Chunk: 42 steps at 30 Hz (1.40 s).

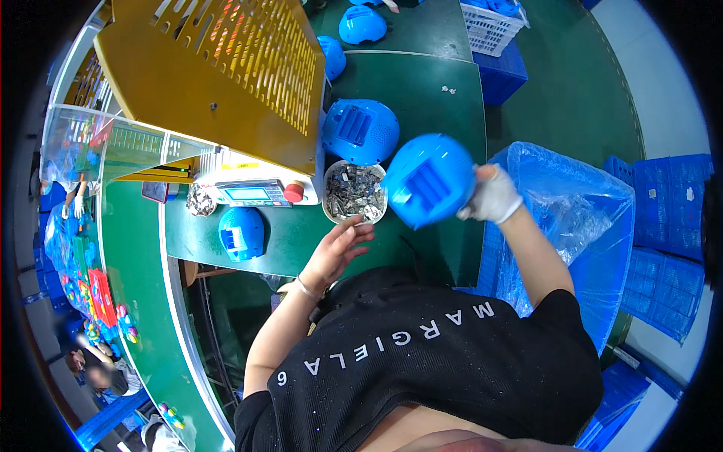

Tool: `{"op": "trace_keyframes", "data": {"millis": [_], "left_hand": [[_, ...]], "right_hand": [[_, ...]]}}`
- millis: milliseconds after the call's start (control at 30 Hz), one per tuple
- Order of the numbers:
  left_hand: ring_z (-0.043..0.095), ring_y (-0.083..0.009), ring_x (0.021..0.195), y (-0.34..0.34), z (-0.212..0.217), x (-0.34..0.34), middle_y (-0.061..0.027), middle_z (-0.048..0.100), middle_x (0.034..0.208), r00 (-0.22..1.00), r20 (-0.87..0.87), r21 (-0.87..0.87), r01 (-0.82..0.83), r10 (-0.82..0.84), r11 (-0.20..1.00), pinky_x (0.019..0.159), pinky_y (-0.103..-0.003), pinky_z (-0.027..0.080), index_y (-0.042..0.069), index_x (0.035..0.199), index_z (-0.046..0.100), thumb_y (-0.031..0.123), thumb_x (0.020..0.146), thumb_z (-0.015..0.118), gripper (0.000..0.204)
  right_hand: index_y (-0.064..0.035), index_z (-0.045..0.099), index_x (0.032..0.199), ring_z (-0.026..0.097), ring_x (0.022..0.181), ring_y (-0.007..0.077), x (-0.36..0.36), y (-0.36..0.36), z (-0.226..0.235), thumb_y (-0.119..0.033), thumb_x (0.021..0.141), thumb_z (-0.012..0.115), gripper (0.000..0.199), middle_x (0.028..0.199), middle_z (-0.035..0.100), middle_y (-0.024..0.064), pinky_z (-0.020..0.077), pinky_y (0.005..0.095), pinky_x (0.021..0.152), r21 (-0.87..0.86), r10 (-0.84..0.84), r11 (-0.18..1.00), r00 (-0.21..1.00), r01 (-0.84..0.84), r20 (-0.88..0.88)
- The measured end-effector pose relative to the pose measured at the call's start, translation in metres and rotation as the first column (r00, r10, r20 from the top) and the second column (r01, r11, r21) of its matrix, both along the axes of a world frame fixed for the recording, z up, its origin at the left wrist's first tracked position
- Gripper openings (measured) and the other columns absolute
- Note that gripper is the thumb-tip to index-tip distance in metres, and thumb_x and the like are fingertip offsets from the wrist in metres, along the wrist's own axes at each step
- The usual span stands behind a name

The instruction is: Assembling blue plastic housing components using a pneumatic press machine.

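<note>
Held out over the table's right side is a rounded, glossy blue plastic housing (pixel 444 162) with a rectangular slotted recess facing up. My right hand (pixel 493 196), in a white glove with bare fingertips, grips its right edge. Slight blur shows on this housing. My bare left hand (pixel 337 252) has its fingers loosely extended, with nothing visible in them. It is just below a round white tub (pixel 329 197) of small metal pieces. Behind the tub sits a similar blue housing (pixel 380 120). Another blue housing (pixel 252 233) rests left of my left hand.
A yellow slotted machine guard (pixel 248 113) rises at the left, above a control panel with a red button (pixel 294 192). A plastic-lined blue bin (pixel 602 203) stands right of the green table (pixel 422 83). A white basket (pixel 489 34) is farther back. Other people are at the far left.
</note>
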<state>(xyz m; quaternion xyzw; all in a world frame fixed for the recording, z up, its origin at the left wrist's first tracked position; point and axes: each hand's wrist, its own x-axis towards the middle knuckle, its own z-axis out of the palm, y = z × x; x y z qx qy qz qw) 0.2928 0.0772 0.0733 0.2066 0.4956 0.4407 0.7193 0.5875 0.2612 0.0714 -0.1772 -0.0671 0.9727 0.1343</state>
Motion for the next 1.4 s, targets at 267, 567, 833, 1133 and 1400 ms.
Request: {"op": "trace_keyframes", "data": {"millis": [267,567,833,1133,1400], "left_hand": [[0.051,-0.0247,0.104,0.023,0.012,0.013,-0.0084,0.049,0.118,0.842,0.474,-0.235,-0.159,0.256,0.959,0.09,-0.042,0.041,0.008,0.124,0.036,0.028,0.077,0.063,0.059],[0.045,-0.0275,0.111,0.008,0.016,0.001,-0.012,0.045,0.123,0.867,0.385,-0.215,-0.25,0.317,0.944,0.096,-0.044,0.034,0.003,0.127,0.031,0.027,0.076,0.065,0.066],[0.047,-0.0275,0.11,-0.007,0.017,-0.004,-0.0132,0.046,0.122,0.852,0.329,-0.231,-0.345,0.407,0.91,0.096,-0.043,0.035,0.001,0.126,0.032,0.027,0.076,0.064,0.065],[0.047,-0.0258,0.111,-0.002,0.018,-0.008,-0.0134,0.046,0.123,0.847,0.288,-0.187,-0.408,0.447,0.894,0.096,-0.042,0.035,-0.001,0.126,0.033,0.027,0.079,0.061,0.061],[0.049,-0.023,0.108,-0.004,0.029,-0.011,-0.0104,0.049,0.12,0.824,0.359,-0.201,-0.39,0.438,0.899,0.095,-0.041,0.037,0.003,0.126,0.035,0.025,0.08,0.06,0.056]], "right_hand": [[-0.0043,0.05,0.107,0.057,0.077,0.0235,-0.06,0.002,0.007,-0.027,0.076,0.059,0.039,0.092,0.057,0.0116,0.0493,0.0397,0.062,0.429,0.102,0.785,0.776,-0.447,0.623],[-0.0127,0.059,0.096,0.054,0.097,0.0292,-0.054,0.193,-0.082,-0.021,0.076,0.055,0.022,0.102,0.057,0.0155,0.0431,0.0367,0.082,0.396,-0.805,0.387,-0.096,-0.832,0.585],[-0.0128,0.057,0.099,0.053,0.099,0.0305,-0.065,0.212,-0.086,-0.018,0.08,0.051,0.021,0.105,0.054,0.0144,0.0436,0.0404,0.082,0.221,-0.843,0.245,-0.095,-0.944,0.529],[-0.0069,0.059,0.095,0.055,0.095,0.0339,-0.068,0.221,-0.08,-0.021,0.081,0.049,0.023,0.103,0.056,0.0182,0.0448,0.0426,0.081,0.097,-0.828,0.053,0.011,-0.994,0.561],[-0.0056,0.054,0.088,0.052,0.089,0.0381,-0.072,0.192,-0.072,-0.01,0.075,0.049,0.014,0.092,0.056,0.0198,0.0424,0.0451,0.073,0.209,-0.871,0.029,0.078,-0.977,0.485]]}}
